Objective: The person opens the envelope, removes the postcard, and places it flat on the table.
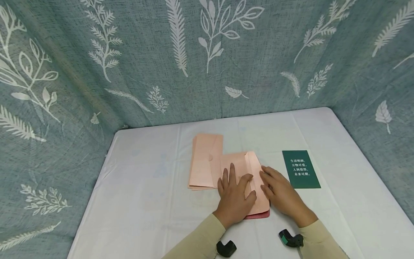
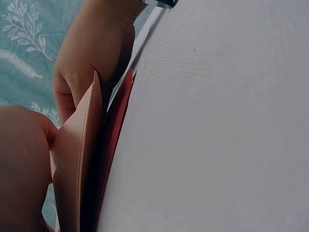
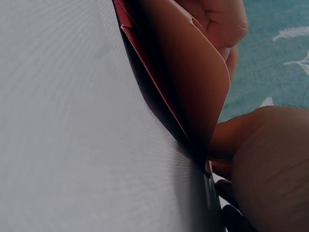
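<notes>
A pink envelope (image 1: 237,158) with its long flap on the right lies near the middle of the table. My left hand (image 1: 235,201) rests on it with fingers spread, the thumb and index finger near the flap's fold. At the flap's right edge, my right hand (image 1: 284,192) touches the paper with its fingertips. Beneath the envelope, a red paper piece (image 1: 260,216) shows at the near edge. In the left wrist view, a gap separates the pink envelope (image 2: 72,140) from the red paper (image 2: 117,113). The right wrist view shows the flap (image 3: 198,72) raised off the red layer.
A stack of pink envelopes (image 1: 202,162) lies to the left, partly under the envelope at hand. To the right is a dark green card (image 1: 301,172) with white writing. A white cloth covers the table (image 1: 139,201); a patterned teal curtain (image 1: 145,64) hangs behind.
</notes>
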Demonstrator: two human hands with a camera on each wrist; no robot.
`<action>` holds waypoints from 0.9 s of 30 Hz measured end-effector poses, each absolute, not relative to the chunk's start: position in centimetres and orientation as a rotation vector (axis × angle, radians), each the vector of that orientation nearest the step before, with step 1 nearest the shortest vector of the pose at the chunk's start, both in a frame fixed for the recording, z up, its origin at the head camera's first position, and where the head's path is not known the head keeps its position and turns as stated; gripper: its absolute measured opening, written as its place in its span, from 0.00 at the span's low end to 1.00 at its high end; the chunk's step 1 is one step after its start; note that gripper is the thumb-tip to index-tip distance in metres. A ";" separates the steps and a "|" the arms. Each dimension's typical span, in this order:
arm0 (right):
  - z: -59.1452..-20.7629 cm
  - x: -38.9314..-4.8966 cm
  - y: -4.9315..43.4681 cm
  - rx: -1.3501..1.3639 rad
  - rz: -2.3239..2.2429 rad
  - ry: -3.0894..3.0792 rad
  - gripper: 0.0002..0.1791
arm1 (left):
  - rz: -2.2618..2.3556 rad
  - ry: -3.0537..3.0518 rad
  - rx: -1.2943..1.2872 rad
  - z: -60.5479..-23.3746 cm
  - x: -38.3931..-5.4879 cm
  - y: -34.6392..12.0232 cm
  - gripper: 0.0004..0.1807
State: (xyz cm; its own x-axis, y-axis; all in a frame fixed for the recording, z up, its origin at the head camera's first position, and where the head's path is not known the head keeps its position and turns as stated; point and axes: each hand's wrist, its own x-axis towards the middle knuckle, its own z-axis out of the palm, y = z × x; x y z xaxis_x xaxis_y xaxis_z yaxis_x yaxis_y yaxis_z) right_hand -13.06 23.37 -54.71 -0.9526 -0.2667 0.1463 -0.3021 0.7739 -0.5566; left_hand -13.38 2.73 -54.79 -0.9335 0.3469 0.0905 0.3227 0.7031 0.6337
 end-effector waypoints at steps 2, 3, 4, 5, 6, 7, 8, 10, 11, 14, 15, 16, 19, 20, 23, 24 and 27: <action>-54.7 -13.1 23.3 0.459 0.934 -2.894 0.28 | 1.051 2.866 0.561 -54.8 -13.4 2.7 0.25; -54.6 -13.1 23.3 0.454 0.938 -2.885 0.27 | 1.048 2.866 0.560 -54.8 -13.4 2.7 0.25; -54.6 -13.2 23.3 0.446 0.941 -2.873 0.27 | 1.050 2.865 0.562 -54.8 -13.4 2.7 0.25; -54.6 -13.2 23.2 0.440 0.942 -2.858 0.27 | 1.055 2.863 0.566 -54.8 -13.4 2.7 0.25; -54.5 -13.3 23.2 0.433 0.945 -2.845 0.27 | 1.064 2.864 0.572 -54.8 -13.4 2.7 0.25; -54.5 -13.3 23.2 0.426 0.952 -2.834 0.27 | 1.072 2.862 0.575 -54.7 -13.4 2.6 0.25; -54.5 -13.3 23.2 0.426 0.967 -2.821 0.27 | 1.074 2.859 0.574 -54.6 -13.4 2.6 0.25; -54.5 -13.4 23.1 0.428 1.023 -2.810 0.29 | 1.082 2.853 0.575 -54.5 -13.4 2.6 0.25; -54.5 -13.4 23.1 0.434 1.061 -2.807 0.29 | 1.080 2.849 0.571 -54.5 -13.4 2.6 0.25; -54.6 -13.6 23.2 0.455 1.183 -2.799 0.30 | 1.065 2.840 0.563 -54.4 -13.4 2.6 0.25; -54.6 -13.7 23.2 0.456 1.215 -2.801 0.30 | 1.066 2.838 0.565 -54.3 -13.4 2.6 0.25; -54.7 -13.8 23.3 0.460 1.241 -2.798 0.29 | 1.066 2.834 0.566 -54.3 -13.4 2.6 0.25; -54.7 -14.2 23.4 0.476 1.290 -2.798 0.29 | 1.063 2.833 0.567 -54.3 -13.4 2.6 0.26; -54.7 -14.3 23.5 0.480 1.302 -2.800 0.29 | 1.063 2.834 0.566 -54.3 -13.4 2.6 0.26; -54.5 -15.0 23.8 0.511 1.320 -2.807 0.31 | 1.062 2.838 0.559 -54.4 -13.4 2.5 0.26; -54.5 -15.2 23.9 0.526 1.324 -2.809 0.31 | 1.063 2.838 0.557 -54.4 -13.4 2.5 0.26; -54.3 -16.0 24.1 0.583 1.355 -2.809 0.34 | 1.070 2.834 0.551 -54.4 -13.4 2.5 0.26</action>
